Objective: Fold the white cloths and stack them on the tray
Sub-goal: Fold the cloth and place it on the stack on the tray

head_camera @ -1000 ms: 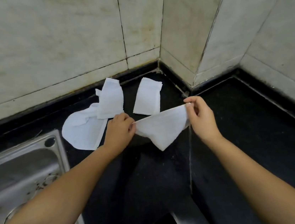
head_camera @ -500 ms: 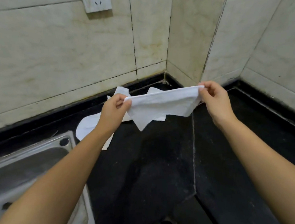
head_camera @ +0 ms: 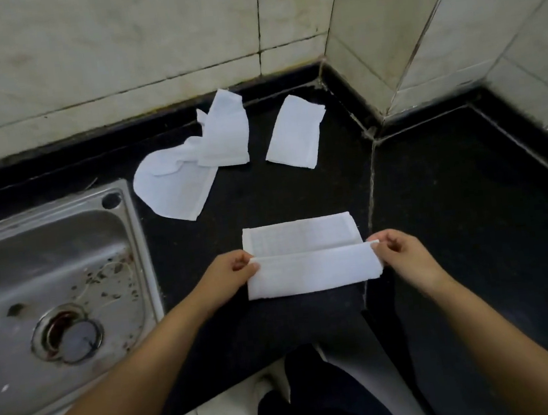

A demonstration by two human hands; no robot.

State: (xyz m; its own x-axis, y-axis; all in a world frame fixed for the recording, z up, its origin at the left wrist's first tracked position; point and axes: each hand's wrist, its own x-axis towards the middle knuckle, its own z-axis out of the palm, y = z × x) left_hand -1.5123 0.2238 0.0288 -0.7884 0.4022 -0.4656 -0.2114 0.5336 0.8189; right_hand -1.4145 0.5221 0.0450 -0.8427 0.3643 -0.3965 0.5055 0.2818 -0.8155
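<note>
White cloth (head_camera: 306,258) lies on black worktop (head_camera: 455,202), near edge folded partway over. L hand (head_camera: 229,275) & R hand (head_camera: 401,255) each pinch a fold corner. Two loose cloths (head_camera: 192,169) + folded one (head_camera: 294,134) lie nearer the wall.

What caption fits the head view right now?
Both hands pinch a half-folded white cloth on the black counter, beside a steel sink.

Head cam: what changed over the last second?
The held cloth went from hanging in the air, stretched between both hands, down onto the black counter, its near part now doubled over. The left hand and right hand still pinch its ends. The crumpled cloths and the folded cloth at the back stayed put.
</note>
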